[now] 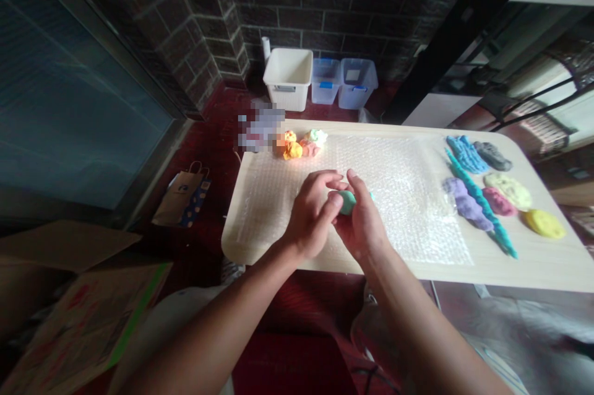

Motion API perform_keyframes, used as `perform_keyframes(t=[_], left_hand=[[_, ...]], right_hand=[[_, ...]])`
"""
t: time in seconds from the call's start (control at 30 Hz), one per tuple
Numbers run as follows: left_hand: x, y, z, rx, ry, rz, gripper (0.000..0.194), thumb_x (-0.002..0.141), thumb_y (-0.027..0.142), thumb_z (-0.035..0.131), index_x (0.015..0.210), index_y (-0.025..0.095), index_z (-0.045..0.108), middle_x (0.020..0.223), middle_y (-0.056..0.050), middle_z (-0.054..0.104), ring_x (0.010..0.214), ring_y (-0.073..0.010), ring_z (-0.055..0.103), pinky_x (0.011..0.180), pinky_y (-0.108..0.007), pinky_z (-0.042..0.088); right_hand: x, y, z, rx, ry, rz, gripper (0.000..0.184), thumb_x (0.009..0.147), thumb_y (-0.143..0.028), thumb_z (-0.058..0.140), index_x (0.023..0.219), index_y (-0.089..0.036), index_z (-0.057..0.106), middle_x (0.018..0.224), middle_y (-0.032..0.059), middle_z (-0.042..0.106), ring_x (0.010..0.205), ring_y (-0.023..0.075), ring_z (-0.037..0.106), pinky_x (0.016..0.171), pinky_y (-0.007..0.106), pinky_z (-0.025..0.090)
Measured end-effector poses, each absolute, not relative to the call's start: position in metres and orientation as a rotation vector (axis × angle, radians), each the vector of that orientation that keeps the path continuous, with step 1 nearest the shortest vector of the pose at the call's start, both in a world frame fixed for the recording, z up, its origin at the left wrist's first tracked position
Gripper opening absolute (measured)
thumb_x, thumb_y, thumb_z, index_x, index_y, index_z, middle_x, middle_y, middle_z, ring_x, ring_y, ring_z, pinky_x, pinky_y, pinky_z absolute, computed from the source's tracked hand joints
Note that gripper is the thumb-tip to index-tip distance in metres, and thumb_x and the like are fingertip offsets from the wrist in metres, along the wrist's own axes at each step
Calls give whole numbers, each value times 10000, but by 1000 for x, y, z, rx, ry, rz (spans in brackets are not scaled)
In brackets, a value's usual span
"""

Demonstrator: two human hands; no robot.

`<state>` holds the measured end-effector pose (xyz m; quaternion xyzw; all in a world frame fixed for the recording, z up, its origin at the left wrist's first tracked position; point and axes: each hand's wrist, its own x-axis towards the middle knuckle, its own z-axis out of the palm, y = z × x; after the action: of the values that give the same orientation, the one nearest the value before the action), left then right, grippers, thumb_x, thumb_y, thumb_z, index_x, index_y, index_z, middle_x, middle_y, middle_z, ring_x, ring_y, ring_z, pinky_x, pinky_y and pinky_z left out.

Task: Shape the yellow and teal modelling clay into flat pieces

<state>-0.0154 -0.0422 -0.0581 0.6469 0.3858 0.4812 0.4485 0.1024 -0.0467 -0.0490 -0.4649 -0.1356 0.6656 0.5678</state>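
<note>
A small lump of mint-green modelling clay (346, 202) is between my two hands, above the middle of the table. My left hand (312, 212) has curled fingers, its thumb pressing the near side of the lump. Cupped around the other side is my right hand (364, 221), thumb raised; a bit of green shows past its edge. Most of the lump is hidden by fingers. Beneath them, a sheet of bubble wrap (408, 197) covers part of the pale wooden table (464, 274).
At the far left of the table sit orange (292, 150), pink and pale green clay lumps. To the right lie a long teal roll (482, 203) and blue (466, 153), grey, purple (466, 202), red, cream and yellow (545, 223) pieces. Bins (288, 76) stand behind; a paper bag (180, 197) is left.
</note>
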Motion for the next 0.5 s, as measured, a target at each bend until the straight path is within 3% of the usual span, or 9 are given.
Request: perform_keyframes(t=[0.07, 0.23, 0.4, 0.5], left_hand=[[-16, -39, -61, 1415, 1062, 1248, 335, 1038, 443, 467, 1187, 214, 662, 1277, -114, 698, 1246, -285, 629, 1082, -436, 476], [-13, -34, -65, 1178, 1087, 1233, 264, 1005, 412, 521, 1027, 217, 698, 1087, -69, 741, 1049, -237, 695, 876, -333, 534], [-11, -34, -63, 1103, 1030, 1186, 204, 983, 379, 583, 977, 208, 694, 948, -44, 748, 898, -198, 707, 780, -297, 530], [-10, -33, -62, 1023, 1001, 1178, 188, 959, 382, 629, 946, 205, 692, 889, -30, 737, 827, -179, 701, 748, -286, 526]], right_hand=[[105, -45, -49, -1123, -325, 1528, 418, 763, -575, 878, 791, -194, 709, 676, -23, 601, 511, 94, 492, 409, 226, 394], [111, -43, -46, -1123, -424, 1453, 407, 605, -439, 1011, 729, -181, 721, 756, 16, 696, 572, 107, 565, 477, 247, 503], [106, -46, -44, -1135, -499, 1466, 508, 665, -547, 965, 566, -191, 617, 525, -45, 503, 416, 56, 353, 349, 214, 222], [103, -48, -42, -1156, -553, 1448, 570, 722, -606, 906, 487, -209, 572, 433, -55, 414, 370, 56, 282, 363, 236, 159]])
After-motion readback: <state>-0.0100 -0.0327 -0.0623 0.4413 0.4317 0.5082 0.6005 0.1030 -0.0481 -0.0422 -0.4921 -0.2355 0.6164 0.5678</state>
